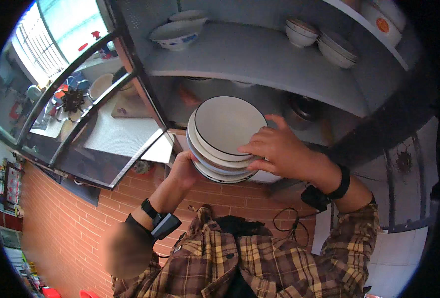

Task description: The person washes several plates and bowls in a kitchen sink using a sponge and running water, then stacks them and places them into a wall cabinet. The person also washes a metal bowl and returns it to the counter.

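A stack of several plates and shallow bowls (230, 128), the top one white with a dark rim, is held in front of the cabinet. My left hand (185, 168) grips the stack from its left side and from below, its fingers partly hidden under the dishes. On the right edge lies my right hand (275, 147), with fingertips over the rim of the top dish and others against the dishes below it. Behind the stack is the grey cabinet shelf (238, 52). Each wrist wears a black strap with a small device.
On the shelf stand a large bowl with blue decoration (177, 35), small white bowls (301, 33) and tilted stacked bowls (337, 48). A dark round pot (305, 106) sits on the lower shelf. The glass cabinet door (93, 108) stands open at left. A thin cable (292, 223) hangs near my torso.
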The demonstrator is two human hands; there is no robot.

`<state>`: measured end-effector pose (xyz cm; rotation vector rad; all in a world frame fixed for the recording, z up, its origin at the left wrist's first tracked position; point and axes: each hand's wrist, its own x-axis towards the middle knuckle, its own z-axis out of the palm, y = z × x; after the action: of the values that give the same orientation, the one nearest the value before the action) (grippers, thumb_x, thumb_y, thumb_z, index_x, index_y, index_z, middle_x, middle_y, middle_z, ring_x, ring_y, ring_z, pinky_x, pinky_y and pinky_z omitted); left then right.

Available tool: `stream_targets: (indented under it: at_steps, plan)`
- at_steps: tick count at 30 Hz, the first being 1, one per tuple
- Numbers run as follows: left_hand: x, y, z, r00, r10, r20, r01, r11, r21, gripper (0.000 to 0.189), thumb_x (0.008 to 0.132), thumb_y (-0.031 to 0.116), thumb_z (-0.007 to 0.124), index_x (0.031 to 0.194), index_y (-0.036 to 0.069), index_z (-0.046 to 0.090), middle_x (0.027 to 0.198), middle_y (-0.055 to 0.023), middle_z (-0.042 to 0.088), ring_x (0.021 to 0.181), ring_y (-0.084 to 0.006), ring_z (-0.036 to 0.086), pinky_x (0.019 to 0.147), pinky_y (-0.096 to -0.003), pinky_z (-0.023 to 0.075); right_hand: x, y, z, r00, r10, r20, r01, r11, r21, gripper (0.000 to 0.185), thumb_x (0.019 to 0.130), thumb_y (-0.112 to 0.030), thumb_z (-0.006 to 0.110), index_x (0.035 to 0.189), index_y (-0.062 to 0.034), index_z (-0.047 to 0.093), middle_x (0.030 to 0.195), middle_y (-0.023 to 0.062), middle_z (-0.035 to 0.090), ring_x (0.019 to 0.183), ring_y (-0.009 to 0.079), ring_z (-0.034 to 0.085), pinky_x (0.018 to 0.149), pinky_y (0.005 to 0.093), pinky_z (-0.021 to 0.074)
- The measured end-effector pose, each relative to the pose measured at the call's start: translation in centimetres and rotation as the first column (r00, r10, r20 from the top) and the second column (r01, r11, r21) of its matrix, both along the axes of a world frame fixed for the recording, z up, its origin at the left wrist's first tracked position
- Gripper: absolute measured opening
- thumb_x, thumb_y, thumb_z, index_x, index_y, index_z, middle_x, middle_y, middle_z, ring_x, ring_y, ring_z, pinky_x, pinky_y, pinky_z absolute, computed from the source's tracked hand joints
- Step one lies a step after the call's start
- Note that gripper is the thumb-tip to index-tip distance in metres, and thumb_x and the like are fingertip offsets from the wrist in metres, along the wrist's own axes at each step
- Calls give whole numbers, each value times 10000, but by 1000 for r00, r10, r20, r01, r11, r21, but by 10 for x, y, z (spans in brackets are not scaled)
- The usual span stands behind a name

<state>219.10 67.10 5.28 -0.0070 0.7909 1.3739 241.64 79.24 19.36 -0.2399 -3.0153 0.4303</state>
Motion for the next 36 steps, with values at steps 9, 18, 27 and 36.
stream_targets:
  at_steps: [9,18,27,36]
  plan:
    - [-20,11,59,993,-73,-88,87,980,178,506,595,89,510,1088,-10,569,1085,-153,604,1030,-339,561,939,-507,426,-18,4,36,965,163,-204,-138,982,128,181,797,-208,631,942,-98,627,817,62,617,855,243,593,870,410,385]
    - [-21,-1,73,993,-16,-120,34,989,147,465,619,100,492,1064,-15,560,1074,-152,603,1009,-332,571,910,-506,448,-30,-6,59,972,212,-104,-196,970,146,127,793,-142,619,811,-43,541,785,117,569,806,313,567,708,408,446]
    - [-25,-16,78,984,50,-170,-19,983,181,433,617,85,487,1029,-30,555,1056,-157,599,972,-331,584,899,-499,466,-35,2,85,906,214,-365,-125,960,252,143,835,-138,595,875,-11,541,803,157,535,766,354,535,661,411,437]
    - [-26,-21,85,998,40,-50,-27,970,243,461,608,72,505,1047,-56,561,1057,-170,608,990,-333,590,924,-466,463,-119,93,99,861,161,-483,88,888,451,180,869,-165,575,942,0,567,879,196,580,790,394,556,683,416,455]
